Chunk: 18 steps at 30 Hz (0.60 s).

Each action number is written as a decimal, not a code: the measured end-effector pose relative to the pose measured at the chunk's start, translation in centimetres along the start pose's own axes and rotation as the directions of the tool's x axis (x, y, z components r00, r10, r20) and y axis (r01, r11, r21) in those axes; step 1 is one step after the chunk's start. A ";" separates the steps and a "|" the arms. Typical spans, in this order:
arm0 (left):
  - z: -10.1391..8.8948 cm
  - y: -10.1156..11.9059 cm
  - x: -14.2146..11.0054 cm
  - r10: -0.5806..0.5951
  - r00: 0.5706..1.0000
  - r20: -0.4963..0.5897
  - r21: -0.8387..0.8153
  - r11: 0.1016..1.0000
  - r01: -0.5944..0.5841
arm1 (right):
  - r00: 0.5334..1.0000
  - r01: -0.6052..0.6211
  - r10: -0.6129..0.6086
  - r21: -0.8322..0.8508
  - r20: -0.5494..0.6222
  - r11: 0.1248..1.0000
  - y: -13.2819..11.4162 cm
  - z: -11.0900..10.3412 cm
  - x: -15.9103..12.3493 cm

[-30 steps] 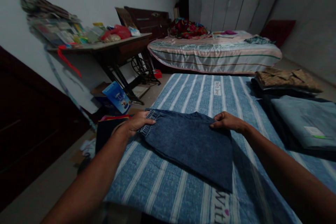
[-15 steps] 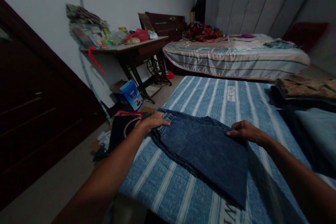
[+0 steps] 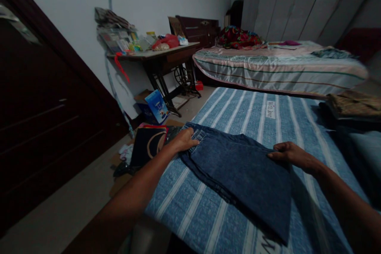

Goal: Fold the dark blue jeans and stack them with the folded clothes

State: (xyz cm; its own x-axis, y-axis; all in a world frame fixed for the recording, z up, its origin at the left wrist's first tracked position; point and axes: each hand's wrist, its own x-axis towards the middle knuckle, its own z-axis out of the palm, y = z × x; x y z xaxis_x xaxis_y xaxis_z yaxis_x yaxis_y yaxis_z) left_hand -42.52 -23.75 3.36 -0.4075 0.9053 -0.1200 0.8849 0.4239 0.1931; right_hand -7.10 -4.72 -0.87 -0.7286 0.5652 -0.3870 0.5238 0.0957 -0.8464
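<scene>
Folded dark-blue denim pants [image 3: 238, 166] with an elastic waistband lie across the blue-and-white striped cloth [image 3: 184, 198] in front of me. My left hand [image 3: 185, 139] is closed on the waistband end, thumb on top of the gathered elastic. On the far edge, toward the other end, my right hand [image 3: 287, 154] pinches the denim between thumb and fingers. The fingertips under the fabric are hidden on both sides. The near edge shows several layers slightly apart.
Piles of folded clothes [image 3: 354, 105] lie at the right. Behind stands a bed [image 3: 282, 69] with a striped sheet. A cluttered sewing table [image 3: 166, 52], a blue box [image 3: 157, 107] and a dark bag [image 3: 145, 147] are on the left, near a dark door [image 3: 44, 127].
The view has turned left, so everything appears shifted right. Both hands keep their hold on the denim pants. Along the near edge, the layers have come slightly apart.
</scene>
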 end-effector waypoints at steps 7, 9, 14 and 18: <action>0.4 0.5 -1.1 0.048 0.999 -0.015 0.119 0.992 -0.046 | 0.999 -0.043 0.041 -0.052 -0.028 0.998 0.6 0.4 0.5; 0.4 0.8 -1.3 0.046 0.999 -0.016 0.146 0.988 -0.043 | 0.999 -0.037 0.036 -0.053 -0.031 0.998 0.9 0.4 0.7; 0.4 0.8 -1.5 0.046 0.999 -0.003 0.198 0.979 -0.045 | 0.998 -0.040 0.038 -0.041 -0.040 0.998 0.9 0.5 0.4; 0.4 1.3 -1.9 0.040 0.999 -0.004 0.240 0.970 -0.038 | 0.997 -0.030 0.026 -0.047 -0.070 0.998 0.5 0.7 0.0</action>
State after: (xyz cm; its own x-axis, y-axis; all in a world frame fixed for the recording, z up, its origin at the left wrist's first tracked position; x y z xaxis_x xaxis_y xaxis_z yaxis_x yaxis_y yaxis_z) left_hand -40.46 -24.94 3.49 -0.3724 0.9217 -0.1084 0.9281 0.3701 -0.0421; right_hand -7.19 -5.24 -1.59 -0.6820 0.6231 -0.3829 0.5653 0.1170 -0.8165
